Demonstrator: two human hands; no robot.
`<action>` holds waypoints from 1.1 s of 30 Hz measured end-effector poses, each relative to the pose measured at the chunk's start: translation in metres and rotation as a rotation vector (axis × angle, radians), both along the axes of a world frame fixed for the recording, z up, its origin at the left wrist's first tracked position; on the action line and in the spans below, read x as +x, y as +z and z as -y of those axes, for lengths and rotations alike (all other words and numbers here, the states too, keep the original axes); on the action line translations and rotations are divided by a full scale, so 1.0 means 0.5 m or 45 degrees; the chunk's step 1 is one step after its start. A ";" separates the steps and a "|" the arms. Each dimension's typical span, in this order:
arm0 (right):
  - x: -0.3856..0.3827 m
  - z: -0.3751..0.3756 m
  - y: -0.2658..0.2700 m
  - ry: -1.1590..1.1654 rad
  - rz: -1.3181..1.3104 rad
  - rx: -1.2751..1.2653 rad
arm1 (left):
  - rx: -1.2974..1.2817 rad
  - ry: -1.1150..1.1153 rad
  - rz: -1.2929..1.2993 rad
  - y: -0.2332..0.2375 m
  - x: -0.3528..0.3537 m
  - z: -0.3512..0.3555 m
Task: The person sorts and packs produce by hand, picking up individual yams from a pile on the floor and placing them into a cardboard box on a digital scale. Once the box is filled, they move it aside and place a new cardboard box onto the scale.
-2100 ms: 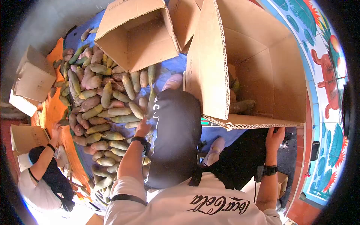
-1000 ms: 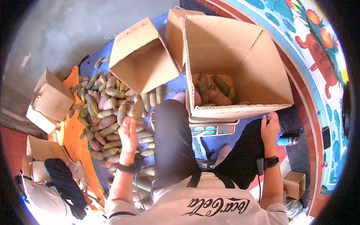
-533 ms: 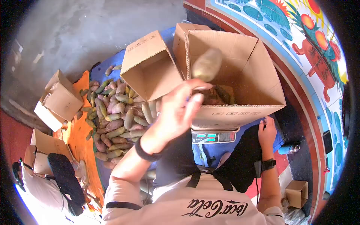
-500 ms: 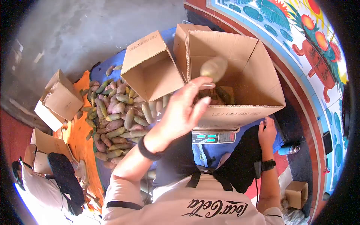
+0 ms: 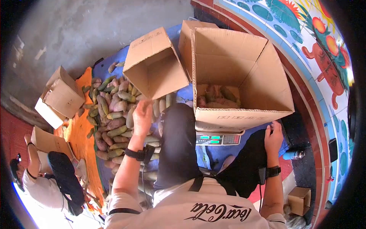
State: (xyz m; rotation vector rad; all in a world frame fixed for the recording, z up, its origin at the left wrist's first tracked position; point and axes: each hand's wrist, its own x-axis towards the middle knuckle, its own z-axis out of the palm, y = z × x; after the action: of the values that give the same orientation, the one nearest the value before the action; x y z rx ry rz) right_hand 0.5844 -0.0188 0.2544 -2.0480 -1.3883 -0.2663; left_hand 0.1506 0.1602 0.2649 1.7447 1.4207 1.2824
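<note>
- Green and purplish root vegetables (image 5: 116,124) lie heaped at left on a blue sheet (image 5: 100,70), long axes pointing many ways, several nearly left to right at the near side.
- Brown cardboard box (image 5: 246,119), open-topped, sits right of the heap, printed marks on its near wall too small to read; more root vegetables lie inside, one dark green piece slanting from far left to near right.
- White shirt (image 5: 183,215) carries "Coca-Cola" in black script, upside down.
- Smaller carton (image 5: 146,44) lies tilted beyond the heap, mouth facing near.
- Digital scale (image 5: 217,139) under the box shows green-lit panels.
- Left hand (image 5: 142,116) bends over the heap; whether it grasps anything cannot be told.
- Right hand (image 5: 273,136) is released, fingers loosely extended near the box's near right corner.
</note>
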 end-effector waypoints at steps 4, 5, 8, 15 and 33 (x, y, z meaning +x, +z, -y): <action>0.005 -0.005 -0.008 -0.022 -0.008 -0.022 | -0.174 0.084 -0.194 -0.155 -0.113 -0.006; 0.007 -0.005 -0.013 -0.026 0.004 -0.008 | -0.322 0.115 -0.314 -0.191 -0.134 0.000; 0.002 -0.007 -0.007 -0.023 -0.032 -0.002 | -0.477 0.092 -0.510 -0.325 -0.208 0.023; 0.000 -0.010 -0.008 -0.053 -0.030 -0.025 | -0.652 -0.233 -1.290 -0.557 -0.294 0.100; 0.022 -0.006 -0.020 -0.095 0.058 -0.153 | -1.174 -0.106 -0.834 -0.625 -0.190 0.143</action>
State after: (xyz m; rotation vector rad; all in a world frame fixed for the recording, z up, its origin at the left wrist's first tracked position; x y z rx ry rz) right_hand 0.5956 -0.0156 0.2444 -2.2079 -1.3869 -0.2688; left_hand 0.0555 0.0886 -0.0478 1.5322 1.8293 -0.1041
